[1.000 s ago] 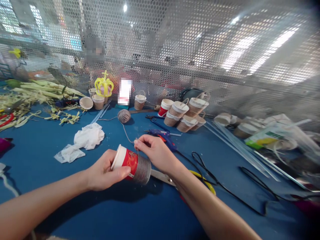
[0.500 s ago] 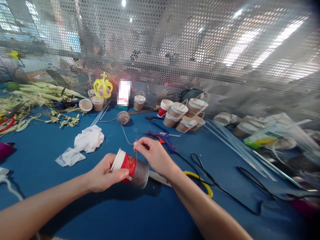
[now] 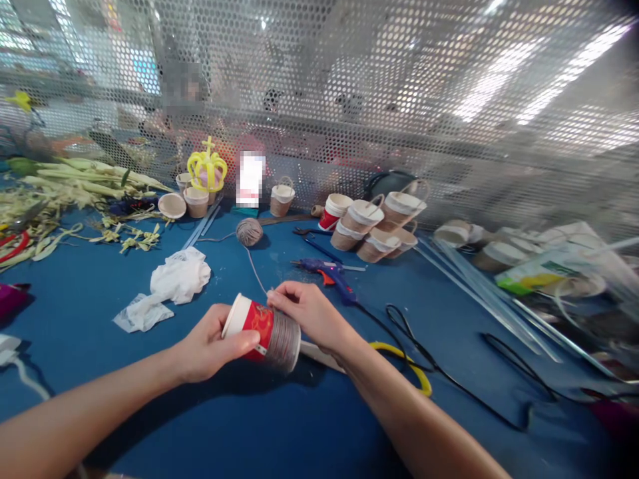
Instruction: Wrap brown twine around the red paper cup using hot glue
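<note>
My left hand (image 3: 215, 344) is closed around a red and white paper cup (image 3: 258, 326), tilted on its side with its white rim to the left. Grey-brown yarn (image 3: 284, 342) is wound in close rows round the cup's base end. At the cup's upper side, my right hand (image 3: 302, 309) pinches the strand of yarn between thumb and fingertips. From there the strand runs back to a ball of yarn (image 3: 249, 232) lying on the blue table. Part of the cup's wall is hidden behind my left fingers.
A blue glue gun (image 3: 327, 271) with a black cord lies right of my hands. Yellow-handled scissors (image 3: 423, 379) lie beneath my right forearm. Wrapped paper cups (image 3: 359, 223), clear sticks (image 3: 479, 293) and crumpled white plastic (image 3: 180, 276) surround the work area. Perforated metal (image 3: 309, 80) stands behind.
My right hand has come down slightly, closer to the cup, with the yarn still pinched. The view has shifted a little. My left hand keeps its grip on the cup.
</note>
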{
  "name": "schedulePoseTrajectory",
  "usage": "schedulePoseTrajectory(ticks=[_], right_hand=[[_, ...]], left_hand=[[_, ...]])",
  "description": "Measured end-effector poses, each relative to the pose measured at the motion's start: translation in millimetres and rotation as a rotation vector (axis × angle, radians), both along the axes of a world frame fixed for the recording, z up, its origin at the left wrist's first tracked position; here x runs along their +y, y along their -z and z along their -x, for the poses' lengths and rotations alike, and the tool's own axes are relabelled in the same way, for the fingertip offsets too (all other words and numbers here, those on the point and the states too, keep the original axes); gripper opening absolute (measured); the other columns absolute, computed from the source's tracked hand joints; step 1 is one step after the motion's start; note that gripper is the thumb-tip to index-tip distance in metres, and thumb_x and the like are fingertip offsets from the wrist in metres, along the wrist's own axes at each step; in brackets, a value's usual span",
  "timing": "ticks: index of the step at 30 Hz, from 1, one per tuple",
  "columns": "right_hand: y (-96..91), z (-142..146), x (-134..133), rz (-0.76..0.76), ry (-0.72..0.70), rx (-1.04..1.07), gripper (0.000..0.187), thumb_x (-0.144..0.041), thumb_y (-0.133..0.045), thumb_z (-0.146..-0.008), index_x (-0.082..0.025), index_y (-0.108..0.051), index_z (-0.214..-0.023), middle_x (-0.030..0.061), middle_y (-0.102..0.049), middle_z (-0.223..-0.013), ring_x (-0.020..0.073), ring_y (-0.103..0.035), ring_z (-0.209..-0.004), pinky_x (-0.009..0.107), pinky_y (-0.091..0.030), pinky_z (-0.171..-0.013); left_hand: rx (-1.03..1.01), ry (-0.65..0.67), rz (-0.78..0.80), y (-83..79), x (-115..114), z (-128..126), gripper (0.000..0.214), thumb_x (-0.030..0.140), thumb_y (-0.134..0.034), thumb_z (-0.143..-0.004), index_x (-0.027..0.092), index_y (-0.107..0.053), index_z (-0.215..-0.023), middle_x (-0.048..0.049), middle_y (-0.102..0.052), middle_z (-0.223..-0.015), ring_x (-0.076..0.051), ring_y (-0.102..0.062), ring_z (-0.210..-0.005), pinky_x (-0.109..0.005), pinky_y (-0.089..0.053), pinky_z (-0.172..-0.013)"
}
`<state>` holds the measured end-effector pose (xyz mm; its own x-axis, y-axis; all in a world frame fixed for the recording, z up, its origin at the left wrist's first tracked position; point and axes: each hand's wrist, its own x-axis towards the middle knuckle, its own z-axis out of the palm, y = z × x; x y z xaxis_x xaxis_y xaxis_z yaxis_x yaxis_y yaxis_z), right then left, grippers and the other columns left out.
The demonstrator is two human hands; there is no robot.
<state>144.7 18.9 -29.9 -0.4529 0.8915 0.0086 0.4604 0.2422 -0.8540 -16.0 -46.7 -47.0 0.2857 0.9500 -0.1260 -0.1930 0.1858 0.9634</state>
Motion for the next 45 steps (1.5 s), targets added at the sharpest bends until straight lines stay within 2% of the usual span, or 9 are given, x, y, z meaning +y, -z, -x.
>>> schedulePoseTrajectory(ticks=[3, 6, 9, 11, 15, 19, 24, 38, 45], right_hand=[[1.0, -0.2, 1.6, -0.022, 0.103, 0.045, 0.033, -0.038, -0.037, -0.085, -0.014, -0.057, -0.074, 0.0051, -0.061, -0.072, 0.0138, -0.056, -0.066, 0.027, -0.044, -0.061], [-0.9, 1.5, -3.2, -0.093, 0.175, 0.115, 0.033, -0.040, -0.034, -0.086, -0.014, -0.054, -0.086, 0.0074, -0.061, -0.080, 0.0150, -0.058, -0.069, 0.028, -0.047, -0.060], [-1.7, 4.3, -13.1, -0.238, 0.123, 0.096, 0.025, -0.036, -0.044, -0.083, -0.016, -0.052, -0.095, 0.0076, -0.062, -0.086, 0.0160, -0.059, -0.074, 0.030, -0.049, -0.065], [-0.8, 6.2, -19.2, -0.358, 0.077, 0.053, 0.027, -0.031, -0.051, -0.079, -0.017, -0.051, -0.102, 0.0086, -0.060, -0.095, 0.0174, -0.058, -0.081, 0.032, -0.049, -0.071], [0.9, 9.8, -24.7, -0.516, 0.064, -0.029, 0.034, -0.025, -0.055, -0.075, -0.016, -0.049, -0.108, 0.0099, -0.060, -0.095, 0.0184, -0.057, -0.081, 0.034, -0.050, -0.072], [2.1, 12.0, -24.9, -0.565, 0.083, -0.063, 0.033, -0.021, -0.055, -0.073, -0.013, -0.050, -0.105, 0.0104, -0.060, -0.092, 0.0191, -0.058, -0.080, 0.034, -0.051, -0.070], [6.2, 12.4, -24.5, -0.612, 0.094, -0.087, 0.035, -0.018, -0.054, -0.071, -0.016, -0.050, -0.105, 0.0091, -0.060, -0.091, 0.0197, -0.059, -0.079, 0.035, -0.052, -0.067], [4.6, 13.7, -28.3, -0.607, 0.127, -0.122, 0.034, -0.018, -0.054, -0.068, -0.012, -0.051, -0.101, 0.0110, -0.060, -0.090, 0.0196, -0.059, -0.074, 0.036, -0.051, -0.066], [4.9, 14.5, -29.7, -0.582, 0.134, -0.085, 0.032, -0.019, -0.055, -0.068, -0.015, -0.051, -0.100, 0.0092, -0.061, -0.091, 0.0191, -0.059, -0.078, 0.033, -0.051, -0.068]], left_hand=[[-0.168, -0.128, 0.083, -2.9, 5.9, -2.4, 0.018, 0.029, -0.066, -0.061, 0.011, -0.064, -0.066, -0.0013, -0.061, -0.057, -0.010, -0.051, -0.051, -0.019, -0.040, -0.051], [-0.275, -0.333, 0.147, -7.7, 14.6, -3.7, 0.017, 0.025, -0.065, -0.063, 0.012, -0.065, -0.073, -0.0019, -0.065, -0.061, -0.011, -0.057, -0.056, -0.020, -0.044, -0.055], [-0.304, -0.449, 0.232, -11.4, 20.7, -3.9, 0.016, 0.024, -0.065, -0.065, 0.011, -0.064, -0.074, -0.0007, -0.065, -0.059, -0.010, -0.056, -0.051, -0.018, -0.043, -0.050], [-0.311, -0.482, 0.275, -12.2, 21.8, -4.0, 0.016, 0.024, -0.064, -0.065, 0.012, -0.063, -0.076, 0.0001, -0.065, -0.059, -0.009, -0.056, -0.051, -0.017, -0.042, -0.049], [-0.321, -0.482, 0.259, -10.5, 19.4, -6.1, 0.017, 0.024, -0.065, -0.066, 0.012, -0.063, -0.078, 0.0001, -0.065, -0.060, -0.009, -0.057, -0.054, -0.017, -0.042, -0.052], [-0.302, -0.465, 0.214, -8.9, 16.8, -9.2, 0.020, 0.027, -0.066, -0.066, 0.012, -0.065, -0.078, -0.0008, -0.066, -0.061, -0.009, -0.057, -0.056, -0.016, -0.042, -0.053], [-0.295, -0.471, 0.214, -9.7, 16.4, -10.8, 0.018, 0.028, -0.067, -0.063, 0.013, -0.067, -0.073, -0.0009, -0.066, -0.061, -0.011, -0.057, -0.056, -0.017, -0.044, -0.055], [-0.234, -0.446, 0.114, -1.1, 14.7, -9.1, 0.023, 0.031, -0.067, -0.064, 0.012, -0.066, -0.076, -0.0010, -0.066, -0.065, -0.010, -0.055, -0.058, -0.019, -0.042, -0.057], [-0.234, -0.453, 0.091, -4.7, 13.7, -9.7, 0.018, 0.031, -0.067, -0.062, 0.014, -0.067, -0.070, -0.0001, -0.064, -0.060, -0.011, -0.054, -0.056, -0.018, -0.041, -0.054]])
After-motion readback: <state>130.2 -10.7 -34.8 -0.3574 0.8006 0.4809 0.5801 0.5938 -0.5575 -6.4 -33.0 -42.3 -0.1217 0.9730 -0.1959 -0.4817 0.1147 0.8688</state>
